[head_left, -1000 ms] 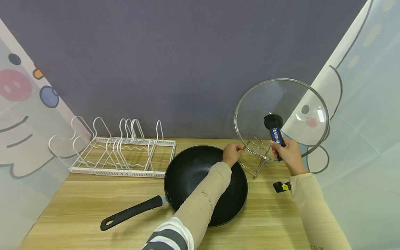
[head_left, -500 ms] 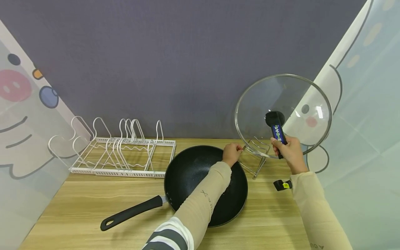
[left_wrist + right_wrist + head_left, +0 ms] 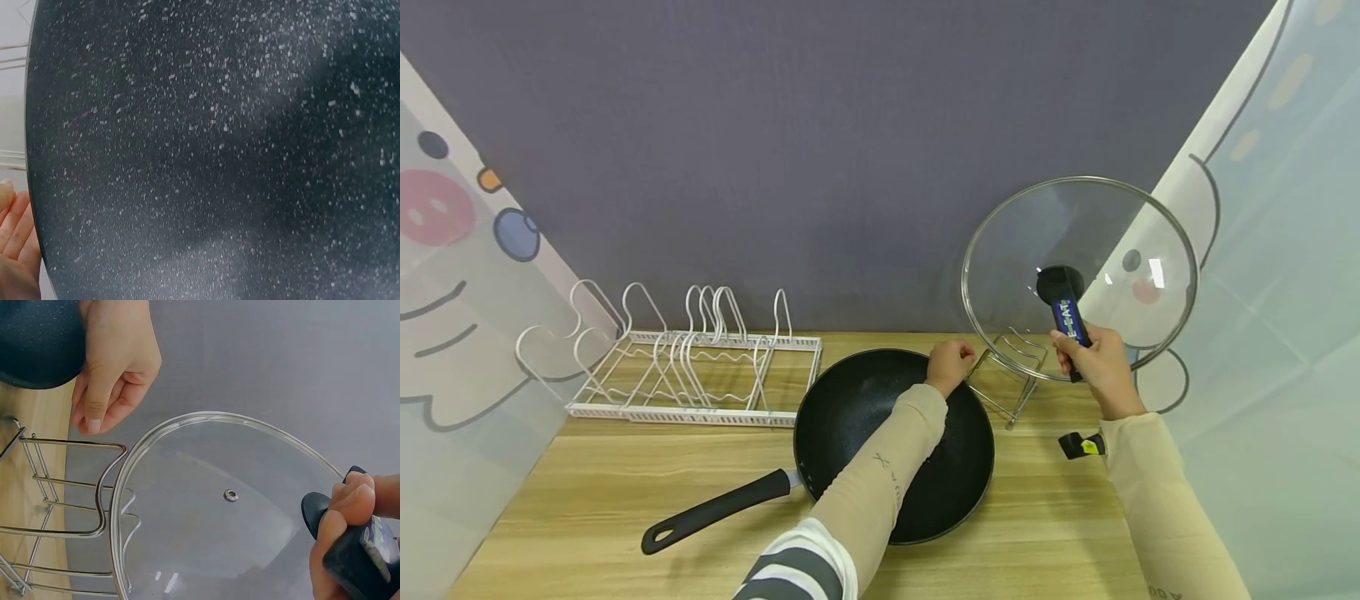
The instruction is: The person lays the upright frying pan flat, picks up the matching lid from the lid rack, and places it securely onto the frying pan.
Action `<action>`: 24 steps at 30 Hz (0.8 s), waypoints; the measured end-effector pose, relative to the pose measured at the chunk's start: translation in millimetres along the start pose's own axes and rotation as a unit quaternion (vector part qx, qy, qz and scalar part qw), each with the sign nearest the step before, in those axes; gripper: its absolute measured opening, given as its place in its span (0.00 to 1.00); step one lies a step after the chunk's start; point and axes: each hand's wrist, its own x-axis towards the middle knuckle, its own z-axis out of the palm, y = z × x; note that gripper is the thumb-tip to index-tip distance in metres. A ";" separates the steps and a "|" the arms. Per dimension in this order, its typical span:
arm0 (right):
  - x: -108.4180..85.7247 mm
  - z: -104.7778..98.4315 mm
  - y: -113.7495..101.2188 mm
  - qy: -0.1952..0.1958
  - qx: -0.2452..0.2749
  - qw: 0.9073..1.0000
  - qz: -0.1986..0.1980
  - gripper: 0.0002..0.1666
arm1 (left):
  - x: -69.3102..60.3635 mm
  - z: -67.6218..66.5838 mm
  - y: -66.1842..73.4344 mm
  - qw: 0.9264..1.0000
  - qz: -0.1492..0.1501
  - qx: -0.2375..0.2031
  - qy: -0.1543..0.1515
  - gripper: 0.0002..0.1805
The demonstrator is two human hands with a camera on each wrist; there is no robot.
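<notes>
My right hand point(image 3: 1097, 362) grips the black handle point(image 3: 1063, 308) of a large glass lid point(image 3: 1120, 233). The lid is tilted up, its steel rim point(image 3: 117, 525) at a small metal wire rack point(image 3: 1022, 399); whether rim and wires touch, I cannot tell. My left hand point(image 3: 950, 364) hovers just left of that rack, above the far right edge of a black frying pan point(image 3: 865, 417). Its fingers are loosely bent with nothing between them, apart from the wires in the right wrist view. The left forearm crosses over the pan and hides part of it.
A white wire rack point(image 3: 715, 417) with upright loops stands on the wooden table at the left. The pan's long handle point(image 3: 722, 508) points to the front left. A grey wall point(image 3: 880, 167) closes off the back, with printed panels on both sides.
The lid first rose slightly off to the upper right with my right hand, then stayed almost still. My left hand has let go of the small rack and drawn slightly left.
</notes>
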 end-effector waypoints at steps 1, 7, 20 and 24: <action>-0.4 0.0 -0.5 0.000 0.006 1.000 0.000 0.18 | 0.1 -0.7 -1.1 1.000 -0.001 -0.007 0.003 0.02; -2.9 0.4 -3.0 -0.007 0.016 1.000 -0.008 0.17 | 2.3 -4.2 -7.8 1.000 0.007 -0.021 0.011 0.03; -7.7 1.8 -3.6 -0.021 0.000 1.000 0.001 0.22 | 6.0 -19.7 -17.4 0.999 0.023 -0.039 0.014 0.03; -9.4 1.3 -5.0 -0.026 0.030 0.999 0.006 0.22 | 6.5 -24.8 -19.4 0.999 0.021 -0.039 0.006 0.05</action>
